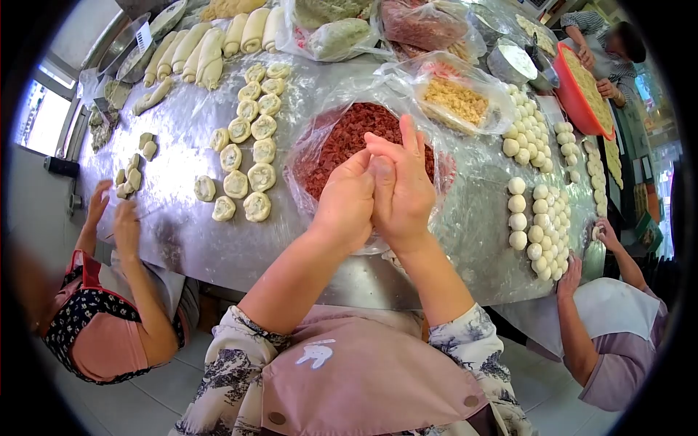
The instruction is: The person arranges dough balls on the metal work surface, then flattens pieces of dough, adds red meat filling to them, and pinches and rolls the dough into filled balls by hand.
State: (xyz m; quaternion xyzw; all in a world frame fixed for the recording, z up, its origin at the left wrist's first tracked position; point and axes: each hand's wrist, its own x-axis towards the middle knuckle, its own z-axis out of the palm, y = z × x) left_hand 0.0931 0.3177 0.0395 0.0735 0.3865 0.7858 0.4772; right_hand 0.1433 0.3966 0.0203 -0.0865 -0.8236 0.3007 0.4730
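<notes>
I have the left hand (342,192) and right hand (407,182) pressed together, palms closed and the right fingers pointing up, just above the dark red filling (367,120). From my feed I can't tell whether a piece is held between them; the fingers hide it. I judge the step in hand to be squeezing or rolling a portion between the palms. If so, the next move calls for even pressure, then parting the hands without losing the piece.

Under the hands, a clear plastic bag (297,163) lies open around that filling. Beyond it to the right, another plastic bag (503,109) holds yellow crumbly filling (456,100). Past that, I see a metal bowl (497,69) of white powder (516,59), and farther right a red basin (571,93) heaped with a tan mixture (584,80).
</notes>
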